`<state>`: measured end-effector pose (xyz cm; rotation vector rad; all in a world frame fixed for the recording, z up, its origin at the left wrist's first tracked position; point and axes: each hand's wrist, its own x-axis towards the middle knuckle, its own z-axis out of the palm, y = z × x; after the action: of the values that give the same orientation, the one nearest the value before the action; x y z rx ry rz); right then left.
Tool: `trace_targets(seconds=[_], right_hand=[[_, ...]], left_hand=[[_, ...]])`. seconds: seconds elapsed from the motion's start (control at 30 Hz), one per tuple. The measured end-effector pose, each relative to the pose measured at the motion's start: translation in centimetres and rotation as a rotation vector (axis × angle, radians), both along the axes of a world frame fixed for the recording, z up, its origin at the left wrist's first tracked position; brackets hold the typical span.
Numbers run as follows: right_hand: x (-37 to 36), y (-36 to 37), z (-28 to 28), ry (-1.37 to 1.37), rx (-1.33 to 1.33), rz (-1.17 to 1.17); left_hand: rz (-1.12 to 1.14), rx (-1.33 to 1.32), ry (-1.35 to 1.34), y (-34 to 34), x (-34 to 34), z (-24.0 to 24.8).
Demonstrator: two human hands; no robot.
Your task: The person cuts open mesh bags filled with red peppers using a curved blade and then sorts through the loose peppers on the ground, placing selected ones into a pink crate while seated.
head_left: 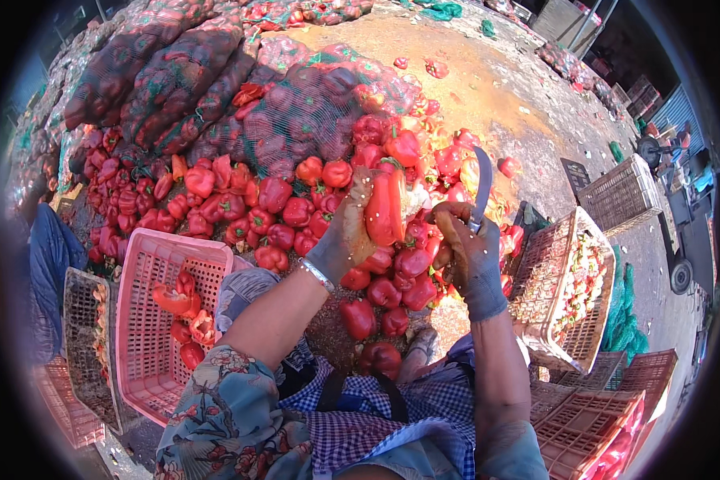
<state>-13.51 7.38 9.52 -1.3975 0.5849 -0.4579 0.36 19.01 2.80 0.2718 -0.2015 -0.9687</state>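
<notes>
My left hand [347, 234], in a dirty grey glove, is closed round a red bell pepper [386, 206]. Pale seeds cling to the glove, and the pepper's right side looks cut, with whitish flesh showing. In my right hand [470, 254], also gloved, is a knife [483, 186] with a curved blade pointing up. The blade stands apart from the pepper, to its right. Below and beyond both hands spreads a heap of loose red bell peppers [274, 194].
A pink crate [128, 320] with several cut peppers stands at my left. On the right, a pale crate [536, 282] holds cut scraps. Full mesh sacks [186, 84] of peppers lie at the far left. Stacked red crates [584, 424] stand at lower right. Someone's blue-trousered leg [52, 280] shows at far left.
</notes>
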Motion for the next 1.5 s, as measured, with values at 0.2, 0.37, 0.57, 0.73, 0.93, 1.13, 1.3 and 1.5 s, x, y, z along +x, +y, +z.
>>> trace_targets(seconds=[0.2,0.37,0.57,0.73,0.93,1.13,1.3,1.5], right_hand=[[-1.0,0.2,-1.3,0.028,0.419,0.132],[-3.0,-0.7,-2.8,-0.021,0.660,0.268],[-3.9,-0.4,-3.5,0.023,0.583,0.235],[-4.2,-1.7,-8.2,0.140,0.022,0.296],[-4.5,-2.1,-6.8,0.114,-0.082,0.405],[-3.7,-2.3,-8.7,0.045,-0.101,0.408],[-2.9,-2.1,-10.8,0.106,-0.289,0.376],[-2.5,-1.1,-8.3,0.184,-0.378,0.303]], left_hand=[[0.232,0.329,-1.066,0.1,-0.5,-0.1],[0.348,0.436,-1.379,0.2,-2.9,0.9],[0.165,0.455,-1.362,-0.1,-3.9,-0.6],[-0.183,0.537,-0.967,-0.5,-4.1,-0.4],[-0.278,0.559,-0.824,-0.8,-3.8,-1.5],[-0.165,0.553,-0.892,-1.1,-3.7,-3.3],[-0.086,0.544,-0.773,-0.9,-4.5,-2.8],[0.011,0.589,-0.698,-0.9,-4.6,-1.9]])
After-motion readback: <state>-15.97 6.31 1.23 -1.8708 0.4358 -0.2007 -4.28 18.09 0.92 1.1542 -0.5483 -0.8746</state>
